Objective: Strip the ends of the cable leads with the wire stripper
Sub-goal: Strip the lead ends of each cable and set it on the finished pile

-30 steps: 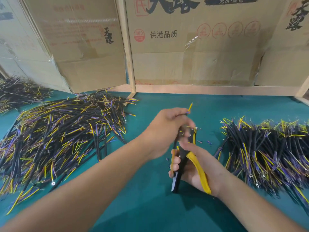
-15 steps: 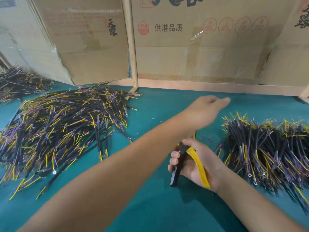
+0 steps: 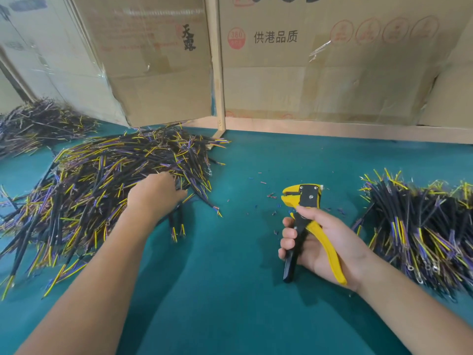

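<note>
Both hands are over the green bench (image 3: pixel 230 290). Her left hand (image 3: pixel 153 194) rests on the big pile of cables (image 3: pixel 102 185) at the left side of the bench. Its fingers reach down into the black, yellow and purple cables, but I cannot tell if they hold one. Her right hand (image 3: pixel 320 242) grips the wire stripper (image 3: pixel 304 226) near the middle of the bench, a bit to the right. The fingers curl round the black handle and the yellow handle lies against the palm. The yellow and black head points up and away from her. Tiny bits of wire skin (image 3: pixel 271 196) lie on the bench just beside the head. Another pile of cables (image 3: pixel 419 226) lies at the right edge. A smaller heap (image 3: pixel 38 124) sits in the far left corner. Cardboard boxes (image 3: pixel 332 60) stand along the back edge.
</note>
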Demonstrator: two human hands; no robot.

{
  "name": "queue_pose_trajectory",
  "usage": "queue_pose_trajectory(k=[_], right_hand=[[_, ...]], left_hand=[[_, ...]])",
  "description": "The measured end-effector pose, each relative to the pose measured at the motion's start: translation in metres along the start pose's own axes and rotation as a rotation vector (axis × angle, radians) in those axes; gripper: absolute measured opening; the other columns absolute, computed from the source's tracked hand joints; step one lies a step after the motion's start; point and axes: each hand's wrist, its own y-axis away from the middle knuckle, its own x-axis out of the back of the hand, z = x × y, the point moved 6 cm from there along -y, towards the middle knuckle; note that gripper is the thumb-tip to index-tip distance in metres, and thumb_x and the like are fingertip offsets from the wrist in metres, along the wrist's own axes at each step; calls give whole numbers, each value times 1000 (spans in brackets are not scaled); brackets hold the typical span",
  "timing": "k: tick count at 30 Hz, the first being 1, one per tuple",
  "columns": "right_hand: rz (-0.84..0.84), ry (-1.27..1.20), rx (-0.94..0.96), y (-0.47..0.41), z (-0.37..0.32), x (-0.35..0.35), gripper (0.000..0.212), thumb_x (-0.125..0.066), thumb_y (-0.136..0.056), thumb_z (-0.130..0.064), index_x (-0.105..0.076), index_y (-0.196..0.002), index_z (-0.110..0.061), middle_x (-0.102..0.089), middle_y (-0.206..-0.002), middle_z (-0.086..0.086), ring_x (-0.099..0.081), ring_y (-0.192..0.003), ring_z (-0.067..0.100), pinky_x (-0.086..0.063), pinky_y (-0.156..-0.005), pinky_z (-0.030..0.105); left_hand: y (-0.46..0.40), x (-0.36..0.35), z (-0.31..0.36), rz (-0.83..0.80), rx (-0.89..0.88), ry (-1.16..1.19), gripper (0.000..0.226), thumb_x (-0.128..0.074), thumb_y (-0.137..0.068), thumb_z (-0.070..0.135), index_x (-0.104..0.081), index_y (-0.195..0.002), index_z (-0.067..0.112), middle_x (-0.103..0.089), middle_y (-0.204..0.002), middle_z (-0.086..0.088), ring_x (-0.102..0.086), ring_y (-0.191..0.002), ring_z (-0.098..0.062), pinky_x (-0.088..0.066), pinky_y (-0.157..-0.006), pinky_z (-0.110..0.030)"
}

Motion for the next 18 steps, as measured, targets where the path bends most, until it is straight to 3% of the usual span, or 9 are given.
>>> queue_pose_trajectory(k=[4,7,10,13,14,18], right_hand=[[3,12,4,2,-1,-2,32,-66,-86,-32,-56,-98,-4,-45,-74,9,-47,-62,26,-53,-67,43],[-1,18,3,2,-1,-3,33,-66,-86,-33,-55,-99,-4,-45,-74,9,-48,-62,26,-53,-67,43],[-15,17,6,1,0,-2,33,-66,-88,-33,-56,-99,-4,-46,-75,10,-48,-63,27,-53,-69,43],[0,22,8,0,0,0,34,-67,-85,-33,-56,-98,-3,-46,-73,9,-48,-61,27,-54,-68,43],[-1,23,7,-1,0,0,34,-67,-85,-33,-56,-98,-3,-46,-73,9,-48,-61,27,-54,-67,43],[-24,17,-2,-1,0,0,34,-67,-86,-33,-56,-98,-4,-45,-74,9,-48,-63,26,-54,-68,44]], left_hand=[[4,-13,12,-44,-28,-127,37,-62,-89,37,-40,-68,15,-54,-86,-7,-63,-93,-36,-45,-71,-35],[6,-7,16,4,-10,-66,37,-57,-90,33,-39,-65,14,-52,-79,-11,-60,-85,-37,-41,-68,-35],[10,4,27,1,-78,364,34,-58,-93,26,-49,-64,10,-54,-65,-11,-55,-68,-33,-36,-56,-31],[33,-2,68,-312,-155,1236,31,-56,-98,16,-51,-68,15,-46,-59,-3,-37,-48,-17,-29,-43,-21],[41,-5,81,-371,-180,1376,28,-54,-99,13,-51,-71,14,-47,-60,-5,-36,-46,-15,-29,-41,-20],[58,-16,111,-463,-241,1449,23,-54,-99,8,-52,-76,13,-59,-67,-5,-44,-45,-11,-36,-40,-19]])
